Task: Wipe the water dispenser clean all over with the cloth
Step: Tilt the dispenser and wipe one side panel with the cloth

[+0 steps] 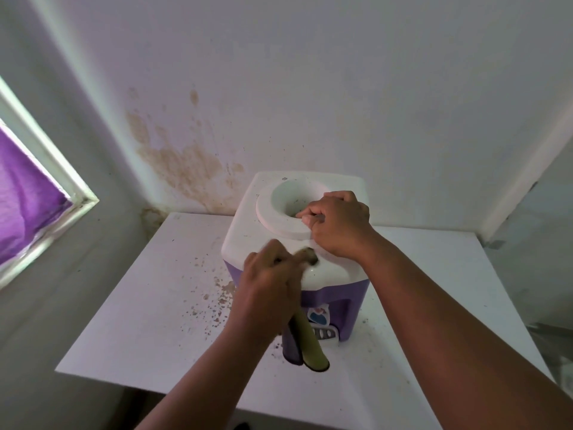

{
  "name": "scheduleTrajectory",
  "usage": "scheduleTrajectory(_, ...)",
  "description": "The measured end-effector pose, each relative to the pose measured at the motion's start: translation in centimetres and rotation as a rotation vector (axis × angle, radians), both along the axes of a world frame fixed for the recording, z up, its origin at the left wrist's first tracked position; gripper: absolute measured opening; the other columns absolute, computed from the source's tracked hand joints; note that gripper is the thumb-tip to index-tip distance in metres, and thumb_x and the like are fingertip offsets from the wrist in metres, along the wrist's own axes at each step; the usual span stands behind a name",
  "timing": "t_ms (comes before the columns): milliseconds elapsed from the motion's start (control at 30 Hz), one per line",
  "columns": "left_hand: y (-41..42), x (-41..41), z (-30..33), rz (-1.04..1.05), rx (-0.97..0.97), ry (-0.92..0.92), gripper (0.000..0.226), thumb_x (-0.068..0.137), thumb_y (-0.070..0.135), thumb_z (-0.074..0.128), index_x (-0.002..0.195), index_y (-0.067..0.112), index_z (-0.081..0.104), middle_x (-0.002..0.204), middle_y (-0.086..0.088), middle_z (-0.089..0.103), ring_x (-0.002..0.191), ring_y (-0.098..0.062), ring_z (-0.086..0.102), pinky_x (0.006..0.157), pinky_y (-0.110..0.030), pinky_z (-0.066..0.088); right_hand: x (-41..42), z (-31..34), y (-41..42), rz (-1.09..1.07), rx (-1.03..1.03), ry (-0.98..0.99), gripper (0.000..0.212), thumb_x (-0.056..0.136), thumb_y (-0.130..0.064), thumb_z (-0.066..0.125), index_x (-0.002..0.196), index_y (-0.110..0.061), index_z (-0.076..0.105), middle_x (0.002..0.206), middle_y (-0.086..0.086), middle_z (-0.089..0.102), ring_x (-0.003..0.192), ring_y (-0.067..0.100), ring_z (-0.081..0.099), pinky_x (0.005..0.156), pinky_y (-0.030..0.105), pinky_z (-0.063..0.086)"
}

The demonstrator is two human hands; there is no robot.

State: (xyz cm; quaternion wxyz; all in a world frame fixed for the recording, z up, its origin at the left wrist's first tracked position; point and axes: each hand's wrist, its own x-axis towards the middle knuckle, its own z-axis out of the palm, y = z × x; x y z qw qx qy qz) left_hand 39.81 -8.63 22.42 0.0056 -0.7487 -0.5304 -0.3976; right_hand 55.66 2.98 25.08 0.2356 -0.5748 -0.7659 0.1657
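The water dispenser (297,243) stands near the back edge of the white table (148,305), close to the stained wall (186,162). The step in hand looks like wiping its white top. The left hand (273,280) grips the cloth (310,256), fingers curled round it, and presses a small dark end of it on the front part of the top; two long strips hang below the hand, which seem to be more of the cloth, though I cannot tell for sure. The right hand (338,225) steadies the dispenser, its fingers curled over the rim of the round opening (288,200).

The next move probably calls for working the cloth round the raised ring and then down the purple sides, with the right hand shifted out of the way.

Brown specks and crumbs (214,293) lie on the table left of the dispenser. A window frame (62,181) with purple curtain (24,193) is at the left. The wall close behind may hinder reaching the back.
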Motion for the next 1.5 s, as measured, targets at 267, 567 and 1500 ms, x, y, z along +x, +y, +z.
scheduleTrajectory(267, 2.0, -0.2, 2.0, 0.126, -0.193, -0.108, 0.020, 0.096, 0.024, 0.072, 0.115, 0.024, 0.080, 0.084, 0.016, 0.047, 0.076, 0.002, 0.047, 0.065, -0.010, 0.031, -0.2, 0.1, 0.1, -0.006, -0.012, -0.015, 0.025, 0.099, -0.036, 0.051, 0.109, -0.042, 0.073, 0.115, -0.021, 0.056, 0.137, 0.009, 0.029, 0.098, 0.035, 0.020)
scheduleTrajectory(567, 3.1, -1.2, 2.4, 0.162, -0.185, -0.109, 0.019, 0.095, 0.019, 0.073, 0.112, 0.021, 0.081, 0.079, 0.012, 0.045, 0.071, -0.002, 0.046, 0.062, -0.013, 0.030, -0.1, 0.0, 0.2, -0.009, 0.001, 0.012, 0.022, 0.100, -0.034, 0.054, 0.109, -0.042, 0.072, 0.099, -0.029, 0.043, 0.137, 0.008, 0.029, 0.096, 0.032, 0.017)
scheduleTrajectory(1500, 7.6, -7.7, 2.5, 0.074, -0.196, -0.067, 0.017, 0.095, 0.028, 0.073, 0.103, 0.017, 0.083, 0.075, 0.002, 0.049, 0.065, -0.006, 0.047, 0.056, -0.012, 0.033, -3.7, 0.5, -1.7, -0.156, 0.038, -0.222, 0.022, 0.098, -0.056, 0.035, 0.094, -0.038, 0.047, 0.116, -0.007, 0.066, 0.137, 0.025, 0.039, 0.114, 0.053, 0.032)
